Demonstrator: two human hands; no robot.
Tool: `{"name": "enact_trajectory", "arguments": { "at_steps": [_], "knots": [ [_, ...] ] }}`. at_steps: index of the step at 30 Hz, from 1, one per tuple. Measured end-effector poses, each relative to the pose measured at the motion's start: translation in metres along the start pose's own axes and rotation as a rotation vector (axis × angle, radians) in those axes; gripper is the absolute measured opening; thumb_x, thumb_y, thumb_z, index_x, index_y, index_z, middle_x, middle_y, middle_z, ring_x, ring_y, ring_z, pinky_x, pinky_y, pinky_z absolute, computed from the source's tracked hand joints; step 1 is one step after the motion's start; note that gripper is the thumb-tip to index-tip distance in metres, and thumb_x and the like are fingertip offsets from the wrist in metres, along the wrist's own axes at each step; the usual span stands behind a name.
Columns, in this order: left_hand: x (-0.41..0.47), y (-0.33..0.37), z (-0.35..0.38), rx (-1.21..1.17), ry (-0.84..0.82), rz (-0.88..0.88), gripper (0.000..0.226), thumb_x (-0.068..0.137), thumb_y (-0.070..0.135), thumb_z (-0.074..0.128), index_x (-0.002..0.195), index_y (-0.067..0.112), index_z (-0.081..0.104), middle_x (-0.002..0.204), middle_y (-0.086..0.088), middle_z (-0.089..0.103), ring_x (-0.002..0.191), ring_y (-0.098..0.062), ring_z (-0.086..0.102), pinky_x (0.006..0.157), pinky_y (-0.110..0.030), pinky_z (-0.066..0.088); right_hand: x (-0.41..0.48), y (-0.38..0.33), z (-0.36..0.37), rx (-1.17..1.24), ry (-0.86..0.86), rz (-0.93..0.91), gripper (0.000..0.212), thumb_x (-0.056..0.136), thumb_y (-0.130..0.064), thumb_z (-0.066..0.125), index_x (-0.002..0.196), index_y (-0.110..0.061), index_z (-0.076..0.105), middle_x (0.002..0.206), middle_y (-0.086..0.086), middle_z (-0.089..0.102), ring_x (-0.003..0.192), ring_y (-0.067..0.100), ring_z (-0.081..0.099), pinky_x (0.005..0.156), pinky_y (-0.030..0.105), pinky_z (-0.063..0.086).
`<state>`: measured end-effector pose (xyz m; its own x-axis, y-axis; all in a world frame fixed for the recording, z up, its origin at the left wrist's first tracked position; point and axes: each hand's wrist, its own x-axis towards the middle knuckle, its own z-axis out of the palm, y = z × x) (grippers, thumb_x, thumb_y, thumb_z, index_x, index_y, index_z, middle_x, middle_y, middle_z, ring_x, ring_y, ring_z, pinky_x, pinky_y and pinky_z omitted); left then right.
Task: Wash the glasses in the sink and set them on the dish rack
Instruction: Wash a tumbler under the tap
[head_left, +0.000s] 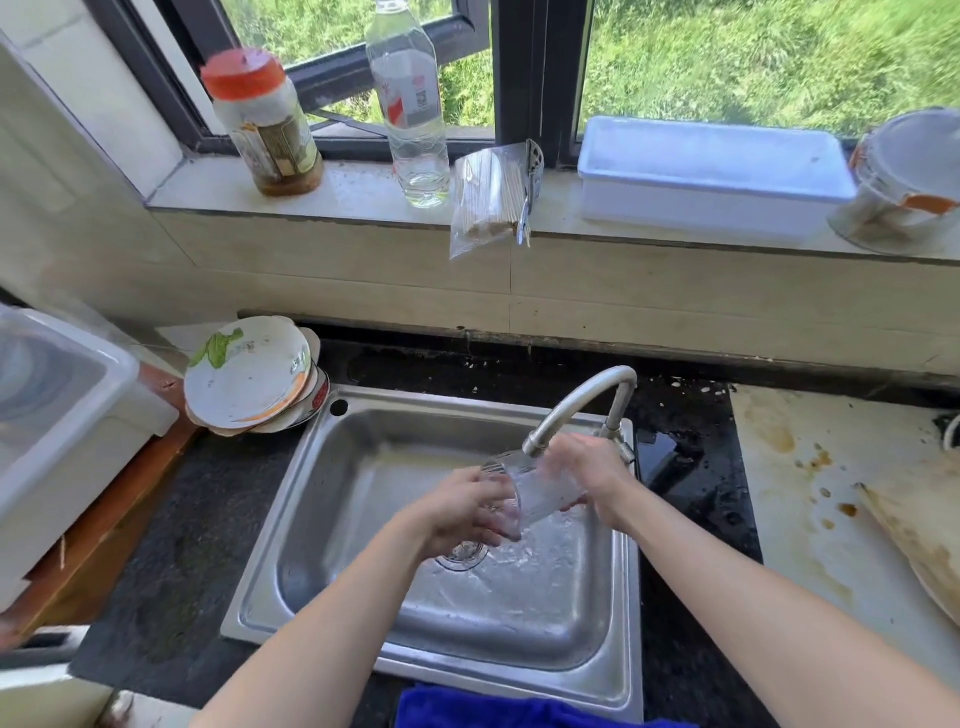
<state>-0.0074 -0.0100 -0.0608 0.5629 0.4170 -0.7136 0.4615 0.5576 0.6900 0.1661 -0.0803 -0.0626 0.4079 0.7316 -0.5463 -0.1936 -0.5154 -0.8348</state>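
A clear drinking glass is held tilted over the steel sink, right under the spout of the curved tap. My left hand grips its lower end, with fingers curled round it. My right hand wraps round its upper side near the tap. Water lies rippling on the sink floor around the drain. No dish rack is plainly in view.
Stacked dirty plates sit at the sink's back left corner. A white plastic tub stands at left. The windowsill holds a jar, a bottle, a bag of sticks and a white box. A stained board lies right.
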Motion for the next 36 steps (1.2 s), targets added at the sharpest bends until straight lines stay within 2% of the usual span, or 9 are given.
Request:
{"name": "enact_trajectory", "arguments": {
  "at_steps": [3,6,10,13,20,26,30,33,36],
  "knots": [
    [0.012,0.004,0.013,0.147,0.175,0.112,0.008,0.097,0.012,0.051,0.101,0.006,0.055,0.068,-0.005,0.054,0.042,-0.012,0.049,0.04,-0.023,0.037,0.015,0.001,0.013,0.022,0.13,0.005,0.028,0.08,-0.03,0.059,0.095,-0.009,0.069,0.092,0.001,0.067,0.086,0.018,0.058,0.068,0.03,0.044],
    [0.024,0.008,0.018,0.307,0.365,0.251,0.028,0.097,0.011,0.049,0.125,0.005,0.052,0.096,-0.012,0.062,0.047,-0.016,0.052,0.041,-0.02,0.04,0.017,0.016,0.029,0.05,0.26,0.041,0.029,0.086,-0.038,0.058,0.113,-0.027,0.059,0.108,-0.004,0.064,0.098,0.017,0.06,0.082,0.036,0.051],
    [0.015,0.01,0.009,0.035,0.162,0.205,0.046,0.089,-0.008,0.046,0.133,0.004,0.046,0.108,-0.02,0.062,0.071,-0.023,0.066,0.062,-0.028,0.05,0.016,0.024,0.018,0.175,0.19,0.143,0.03,0.084,-0.034,0.058,0.11,-0.021,0.062,0.11,0.003,0.065,0.099,0.023,0.063,0.072,0.04,0.056],
    [0.008,0.012,-0.005,-0.433,0.003,-0.007,0.034,0.091,0.013,0.039,0.123,0.004,0.047,0.093,-0.022,0.063,0.086,-0.033,0.062,0.069,-0.037,0.047,0.027,0.024,-0.004,0.205,0.001,0.129,0.053,0.067,-0.037,0.066,0.115,-0.017,0.063,0.125,0.01,0.061,0.111,0.03,0.061,0.074,0.045,0.057],
    [0.024,0.011,0.014,-0.142,0.098,-0.066,0.017,0.098,0.003,0.043,0.106,-0.006,0.055,0.077,-0.018,0.061,0.051,-0.02,0.059,0.042,-0.024,0.047,0.022,0.005,0.012,0.091,-0.152,0.108,0.041,0.083,-0.043,0.066,0.117,-0.02,0.063,0.124,0.004,0.06,0.113,0.025,0.057,0.091,0.052,0.052],
    [0.03,-0.002,0.018,0.15,0.362,0.085,0.013,0.092,-0.006,0.037,0.09,0.005,0.043,0.075,-0.011,0.051,0.046,-0.024,0.053,0.045,-0.033,0.049,0.01,0.01,0.025,-0.23,-0.108,0.105,0.033,0.096,-0.049,0.049,0.126,-0.035,0.05,0.118,-0.006,0.056,0.09,0.016,0.056,0.066,0.033,0.049],
    [0.022,-0.002,0.027,0.151,0.332,0.138,0.022,0.091,-0.01,0.033,0.088,0.007,0.048,0.071,-0.011,0.051,0.048,-0.023,0.053,0.038,-0.027,0.043,0.017,-0.013,0.024,-0.096,-0.114,0.212,0.041,0.093,-0.056,0.048,0.117,-0.027,0.065,0.131,-0.006,0.051,0.119,0.022,0.048,0.094,0.036,0.038],
    [0.023,-0.007,0.017,0.021,0.377,0.098,0.02,0.089,-0.012,0.035,0.094,-0.001,0.051,0.068,-0.019,0.06,0.05,-0.026,0.056,0.038,-0.027,0.042,0.002,-0.004,0.029,-0.143,-0.155,0.079,0.021,0.099,-0.037,0.051,0.118,-0.029,0.048,0.106,-0.013,0.055,0.099,0.013,0.055,0.081,0.036,0.045],
    [0.017,-0.01,0.013,-0.058,0.312,0.095,0.018,0.089,-0.013,0.041,0.092,-0.002,0.054,0.063,-0.017,0.06,0.043,-0.021,0.054,0.04,-0.027,0.042,0.0,0.0,0.03,-0.065,-0.204,0.138,0.033,0.096,-0.044,0.054,0.125,-0.029,0.048,0.124,-0.009,0.053,0.108,0.014,0.052,0.094,0.043,0.047]
  ]
}}
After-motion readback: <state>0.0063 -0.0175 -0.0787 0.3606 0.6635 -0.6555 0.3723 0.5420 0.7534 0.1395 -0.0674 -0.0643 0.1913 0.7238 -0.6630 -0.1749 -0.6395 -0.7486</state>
